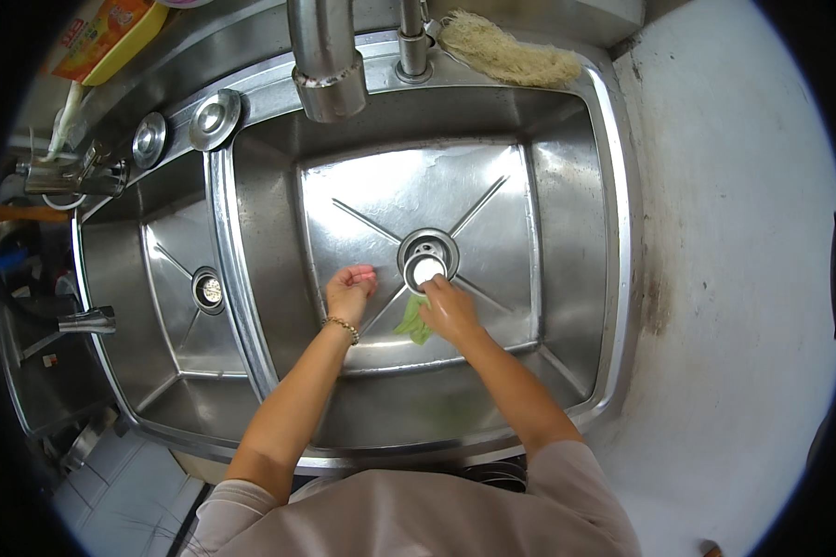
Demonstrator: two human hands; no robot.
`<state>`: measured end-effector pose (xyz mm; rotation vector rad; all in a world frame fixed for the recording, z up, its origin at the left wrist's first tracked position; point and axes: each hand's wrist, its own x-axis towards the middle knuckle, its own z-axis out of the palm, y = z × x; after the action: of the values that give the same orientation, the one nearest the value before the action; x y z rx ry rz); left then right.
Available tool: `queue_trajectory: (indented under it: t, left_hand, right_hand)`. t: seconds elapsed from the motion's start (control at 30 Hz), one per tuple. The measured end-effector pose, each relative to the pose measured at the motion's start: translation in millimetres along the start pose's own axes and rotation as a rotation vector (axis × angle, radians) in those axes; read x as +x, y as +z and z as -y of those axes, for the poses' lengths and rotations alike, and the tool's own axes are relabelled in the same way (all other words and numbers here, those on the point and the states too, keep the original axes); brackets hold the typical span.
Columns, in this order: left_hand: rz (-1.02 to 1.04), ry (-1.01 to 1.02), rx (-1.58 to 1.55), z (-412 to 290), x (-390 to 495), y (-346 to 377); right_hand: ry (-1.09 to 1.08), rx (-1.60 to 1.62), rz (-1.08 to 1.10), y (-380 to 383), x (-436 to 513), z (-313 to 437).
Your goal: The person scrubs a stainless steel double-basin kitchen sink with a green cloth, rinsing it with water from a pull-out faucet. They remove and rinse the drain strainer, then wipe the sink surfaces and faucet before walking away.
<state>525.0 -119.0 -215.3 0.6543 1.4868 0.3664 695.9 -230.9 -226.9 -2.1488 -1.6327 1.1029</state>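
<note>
My right hand [451,312] grips the rim of a small metal strainer basket [414,278], tilted above the drain [451,252] of the large stainless steel basin. The basket's inside looks bright. A limp green leaf [412,326] shows beside my right fingers, below the basket; whether the hand touches it I cannot tell. To the left of the drain, my left hand [350,291] hovers over the basin floor [362,230] with loosely curled fingers and nothing visible in them. A beaded bracelet circles the left wrist.
A faucet spout [331,83] overhangs the back of the large basin. On the rear ledge lie a loofah [508,52] and two round metal drain covers [214,120], [150,140]. The smaller basin [181,341] adjoins at left, with another faucet [76,174]. A whitish wall [731,209] borders the right side.
</note>
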Motion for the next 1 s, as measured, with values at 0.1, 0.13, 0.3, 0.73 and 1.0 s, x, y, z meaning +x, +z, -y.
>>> queue_trajectory:
  t: [0.1,0.13,0.3,0.73,1.0]
  left_hand:
    - [0.046,-0.038,-0.001,12,16,26]
    - [0.074,-0.044,-0.047,17,20,38]
    - [0.166,-0.072,0.035,23,36,71]
    - [0.101,-0.037,0.018,-19,0,-3]
    - [0.125,0.078,-0.044,-64,-20,-42]
  right_hand:
    - [-0.039,0.119,-0.170,-34,-31,3]
    - [-0.031,0.141,-0.192,-46,-39,3]
    - [0.041,0.134,-0.181,-83,-53,1]
    - [0.021,0.047,0.134,-47,1,24]
    - [-0.018,0.400,-0.152,-170,-105,48]
